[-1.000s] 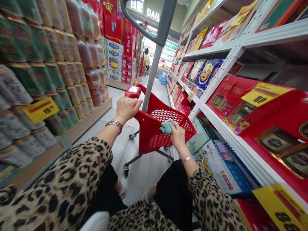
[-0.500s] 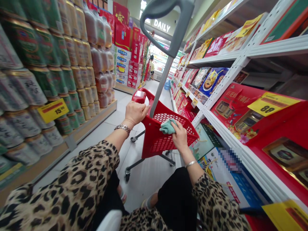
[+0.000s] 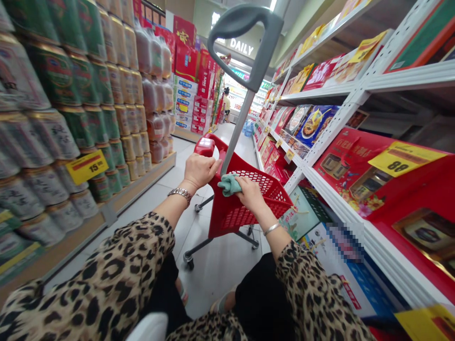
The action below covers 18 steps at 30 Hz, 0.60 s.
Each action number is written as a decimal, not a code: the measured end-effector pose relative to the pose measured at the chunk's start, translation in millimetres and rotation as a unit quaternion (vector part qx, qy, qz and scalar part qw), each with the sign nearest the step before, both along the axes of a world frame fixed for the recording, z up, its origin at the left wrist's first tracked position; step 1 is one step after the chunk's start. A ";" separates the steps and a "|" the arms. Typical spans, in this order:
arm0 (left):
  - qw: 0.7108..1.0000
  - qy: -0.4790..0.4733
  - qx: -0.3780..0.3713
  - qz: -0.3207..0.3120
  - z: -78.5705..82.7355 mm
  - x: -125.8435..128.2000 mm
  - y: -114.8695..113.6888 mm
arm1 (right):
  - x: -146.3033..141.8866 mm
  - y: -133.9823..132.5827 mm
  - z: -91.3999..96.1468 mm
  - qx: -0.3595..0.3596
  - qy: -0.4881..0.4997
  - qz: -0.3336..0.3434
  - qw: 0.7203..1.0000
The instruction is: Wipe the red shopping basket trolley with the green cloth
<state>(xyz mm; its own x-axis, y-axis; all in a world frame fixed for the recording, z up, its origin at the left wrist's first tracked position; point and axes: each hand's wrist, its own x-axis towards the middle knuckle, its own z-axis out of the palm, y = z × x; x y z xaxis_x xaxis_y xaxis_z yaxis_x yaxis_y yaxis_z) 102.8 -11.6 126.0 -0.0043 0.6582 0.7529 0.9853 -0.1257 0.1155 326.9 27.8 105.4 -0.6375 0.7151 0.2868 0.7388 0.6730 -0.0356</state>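
Note:
A red plastic shopping basket cart [image 3: 231, 218] on wheels stands in front of me, with perforated sides and a tall grey pull handle [image 3: 259, 52] rising from it. My left hand [image 3: 199, 169] is closed around the red handle at the cart's left end. A folded green cloth [image 3: 230, 184] is gripped by my right hand [image 3: 251, 193] and rests on the cart's near rim, close to the foot of the grey pole. The fingertips under the cloth are hidden.
Stacked drink cans [image 3: 85, 123] line the left side. White shelving [image 3: 355, 90] with boxed goods runs along the right, and gift boxes [image 3: 334, 255] stand low beside my right arm. Farther down the tiled aisle [image 3: 227, 137] a person [image 3: 226, 102] is visible.
My right hand has slid the green cloth leftward along the cart's rim, toward the grey pole. My left hand keeps its hold on the red handle.

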 end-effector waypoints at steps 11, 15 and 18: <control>1.000 -0.008 -0.007 0.020 1.1 -19.3 -2.3 | 67.8 22.9 -22.2 -0.039 -0.080 -0.081 0.993; 0.999 0.013 -0.011 0.030 0.5 -26.1 -2.2 | 88.1 26.4 -29.4 -0.049 -0.085 -0.104 0.990; 0.999 0.019 -0.022 0.031 1.1 -33.9 -0.8 | 99.8 28.1 -34.8 -0.052 -0.088 -0.118 0.988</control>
